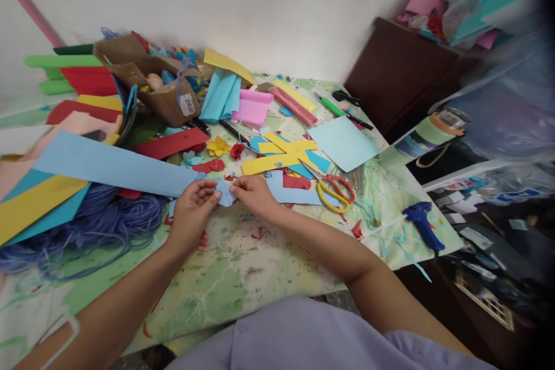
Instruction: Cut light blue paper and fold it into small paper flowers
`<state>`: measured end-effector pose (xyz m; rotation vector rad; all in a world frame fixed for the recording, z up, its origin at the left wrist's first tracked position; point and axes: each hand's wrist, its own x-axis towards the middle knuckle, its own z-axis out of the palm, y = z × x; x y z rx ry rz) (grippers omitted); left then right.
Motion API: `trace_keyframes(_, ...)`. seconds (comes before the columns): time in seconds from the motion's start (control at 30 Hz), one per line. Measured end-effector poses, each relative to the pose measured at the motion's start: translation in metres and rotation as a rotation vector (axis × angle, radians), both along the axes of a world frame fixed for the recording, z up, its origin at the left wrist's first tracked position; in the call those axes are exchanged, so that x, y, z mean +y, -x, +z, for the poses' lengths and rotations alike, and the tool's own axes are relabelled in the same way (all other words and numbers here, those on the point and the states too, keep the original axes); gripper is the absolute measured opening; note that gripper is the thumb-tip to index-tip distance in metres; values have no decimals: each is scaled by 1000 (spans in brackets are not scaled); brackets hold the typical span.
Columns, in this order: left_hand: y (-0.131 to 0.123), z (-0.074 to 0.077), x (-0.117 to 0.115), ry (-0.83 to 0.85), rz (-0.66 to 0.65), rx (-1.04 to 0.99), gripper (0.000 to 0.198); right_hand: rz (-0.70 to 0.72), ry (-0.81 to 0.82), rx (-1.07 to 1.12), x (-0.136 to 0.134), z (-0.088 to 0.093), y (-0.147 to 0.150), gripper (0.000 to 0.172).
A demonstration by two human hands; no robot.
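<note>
Between my two hands is a small light-blue paper flower cutout (226, 193). My left hand (197, 199) pinches its left edge between thumb and fingers, the other fingers curled. At its right edge, my right hand (254, 193) pinches it with thumb and forefinger. Just behind the hands runs a long light-blue paper strip (117, 162). Red paper petals (208, 166), a yellow paper flower (219, 146) and a red paper flower (236, 151) lie beyond it. Scissors (333, 191) with red and yellow handles rest to the right, blades over yellow paper strips (281, 156).
A blue glue gun (422, 222) lies near the table's right edge. Blue yarn (117, 219) and coloured paper sheets (47, 196) spread at the left. A cardboard box (151, 78) stands behind. A pale-blue sheet (344, 141) lies at right, near a bottle (427, 136).
</note>
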<state>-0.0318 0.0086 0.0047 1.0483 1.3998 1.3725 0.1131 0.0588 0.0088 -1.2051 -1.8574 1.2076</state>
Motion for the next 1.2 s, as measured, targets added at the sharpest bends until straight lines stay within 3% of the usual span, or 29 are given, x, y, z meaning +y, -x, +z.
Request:
trace_keyframes(0.33, -3, 2, -4, -16, -66, -55, 33, -10, -33, 1, 1, -5, -1, 16)
trace_keyframes(0.47, -4, 1, -3, -28, -43, -15, 40, 9, -24, 27, 0, -5, -2, 19)
trace_keyframes(0.77, -4, 2, -1, -15, -6, -5, 36, 40, -14, -3, -3, 0, -3, 30)
trace_keyframes(0.97, -2, -1, -1, -14, -15, -25, 36, 48, -12, -14, -2, 1, -4, 28)
trace_keyframes(1.2, -2, 2, -1, -25, -26, -29, 35, 73, -179, -170, -7, 11, -2, 28)
